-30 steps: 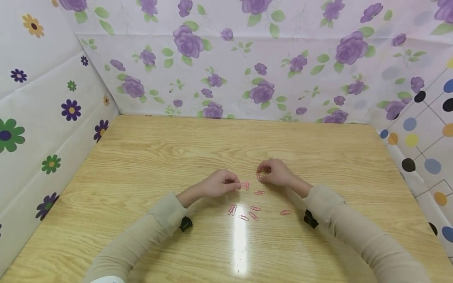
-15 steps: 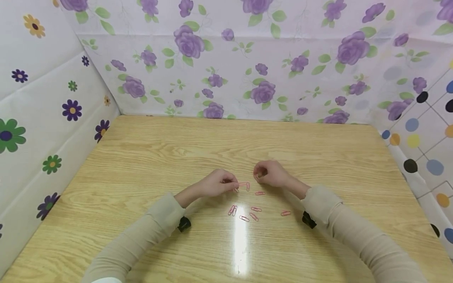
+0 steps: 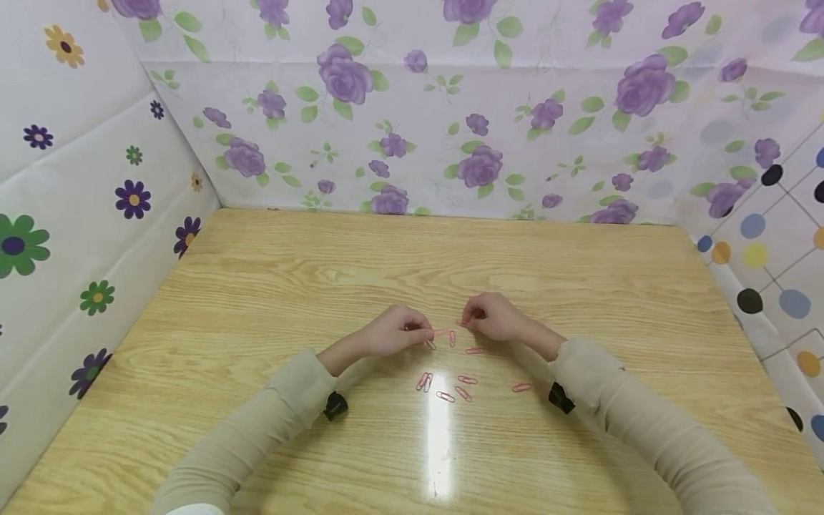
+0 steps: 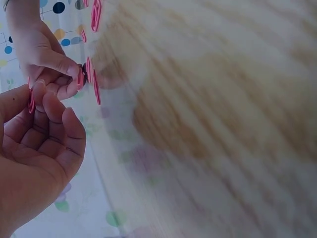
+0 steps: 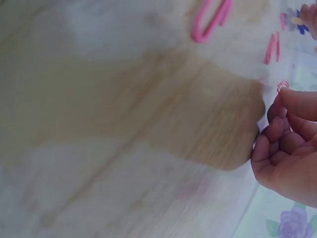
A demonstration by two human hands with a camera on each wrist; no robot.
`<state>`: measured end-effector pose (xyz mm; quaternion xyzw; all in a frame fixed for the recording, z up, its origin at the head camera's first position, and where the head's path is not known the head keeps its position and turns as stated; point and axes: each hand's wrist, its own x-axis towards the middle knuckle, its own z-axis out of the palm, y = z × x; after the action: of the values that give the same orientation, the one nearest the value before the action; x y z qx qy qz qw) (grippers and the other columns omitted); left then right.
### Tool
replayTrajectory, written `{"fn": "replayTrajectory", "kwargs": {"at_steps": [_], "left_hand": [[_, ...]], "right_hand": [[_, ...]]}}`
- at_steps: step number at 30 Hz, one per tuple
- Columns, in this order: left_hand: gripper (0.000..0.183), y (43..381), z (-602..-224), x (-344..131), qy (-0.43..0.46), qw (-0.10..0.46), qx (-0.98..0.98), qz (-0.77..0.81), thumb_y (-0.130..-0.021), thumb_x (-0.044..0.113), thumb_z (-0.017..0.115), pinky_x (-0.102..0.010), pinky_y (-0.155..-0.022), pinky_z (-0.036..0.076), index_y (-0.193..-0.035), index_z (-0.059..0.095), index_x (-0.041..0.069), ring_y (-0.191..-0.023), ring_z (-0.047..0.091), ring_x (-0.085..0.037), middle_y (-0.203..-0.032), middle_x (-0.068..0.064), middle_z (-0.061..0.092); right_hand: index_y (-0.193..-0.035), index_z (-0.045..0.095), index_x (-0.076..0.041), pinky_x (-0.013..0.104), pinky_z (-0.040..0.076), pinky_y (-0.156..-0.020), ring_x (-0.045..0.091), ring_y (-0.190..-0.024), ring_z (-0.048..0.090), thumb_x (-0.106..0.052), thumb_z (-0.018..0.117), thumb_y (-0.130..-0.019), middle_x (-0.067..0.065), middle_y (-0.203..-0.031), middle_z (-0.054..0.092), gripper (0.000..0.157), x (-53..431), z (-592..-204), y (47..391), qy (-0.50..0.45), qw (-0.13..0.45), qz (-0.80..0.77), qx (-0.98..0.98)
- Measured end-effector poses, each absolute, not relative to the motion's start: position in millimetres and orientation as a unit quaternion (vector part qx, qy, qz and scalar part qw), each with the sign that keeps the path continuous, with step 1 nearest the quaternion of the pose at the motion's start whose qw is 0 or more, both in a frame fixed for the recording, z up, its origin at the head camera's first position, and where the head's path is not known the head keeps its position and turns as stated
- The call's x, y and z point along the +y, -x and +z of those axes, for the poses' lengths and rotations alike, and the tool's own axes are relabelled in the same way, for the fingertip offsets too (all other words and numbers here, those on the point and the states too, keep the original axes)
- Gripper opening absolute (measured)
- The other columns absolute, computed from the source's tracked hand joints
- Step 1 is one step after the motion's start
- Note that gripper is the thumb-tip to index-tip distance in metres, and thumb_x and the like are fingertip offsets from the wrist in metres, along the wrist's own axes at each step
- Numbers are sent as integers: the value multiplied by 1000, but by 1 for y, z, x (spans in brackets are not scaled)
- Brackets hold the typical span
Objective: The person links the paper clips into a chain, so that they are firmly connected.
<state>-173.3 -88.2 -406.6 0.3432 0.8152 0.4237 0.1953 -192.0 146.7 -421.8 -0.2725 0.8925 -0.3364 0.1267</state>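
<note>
The left hand (image 3: 400,331) pinches a pink paper clip (image 4: 31,101) between thumb and fingertips, above the wooden table. From those fingertips another pink clip (image 3: 440,332) extends to the right, and an upright-lying clip (image 3: 453,338) sits at its end. Facing it a short way off, the right hand (image 3: 494,316) pinches its own pink paper clip (image 5: 283,85) at the tips of thumb and forefinger. Part of that clip is hidden by the fingers. One more clip (image 3: 473,351) lies just below the right hand.
Several loose pink paper clips lie nearer the person, among them a side-by-side pair (image 3: 424,382) and a single clip (image 3: 521,387) to the right. Floral cloth (image 3: 412,129) stands behind the wooden table (image 3: 309,279), with patterned cloths at both sides.
The right hand has moved slightly left, bringing its clip closer to the left hand. The left hand has shifted a little left, and the clip by its fingertips has changed angle.
</note>
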Motion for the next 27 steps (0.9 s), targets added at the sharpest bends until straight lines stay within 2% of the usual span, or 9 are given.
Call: {"fn": "replayTrajectory", "kwargs": {"at_steps": [6,14,22,27], "left_hand": [[19,174,-405,-86,-335,204,816,424,-92,9,53,-20,-54,38,-83,66,-3,-58,45,-8,-70,-16,58],[20,178,-407,-82,-308,225,819,429,-92,9,52,-20,-55,40,-85,65,-4,-63,51,-17,-73,-17,60],[19,183,-407,-78,-320,218,821,420,-92,9,53,-20,-54,38,-84,65,-4,-59,48,-10,-70,-16,59],[20,185,-407,-77,-322,223,818,422,-92,9,52,-20,-54,38,-82,65,-4,-59,49,-13,-70,-16,60]], "right_hand": [[-84,64,-1,29,42,-67,13,-70,50,-4,60,-86,4,-79,62,5,153,-419,194,252,166,-380,874],[-86,62,3,27,38,-60,14,-66,45,-2,57,-88,10,-79,60,8,156,-412,190,242,194,-414,856],[-89,62,5,24,36,-56,15,-61,43,-3,55,-90,15,-75,58,11,160,-411,187,232,188,-461,836],[-94,63,7,26,41,-56,19,-63,47,-3,55,-89,20,-77,58,14,160,-413,186,222,193,-497,817]]}}
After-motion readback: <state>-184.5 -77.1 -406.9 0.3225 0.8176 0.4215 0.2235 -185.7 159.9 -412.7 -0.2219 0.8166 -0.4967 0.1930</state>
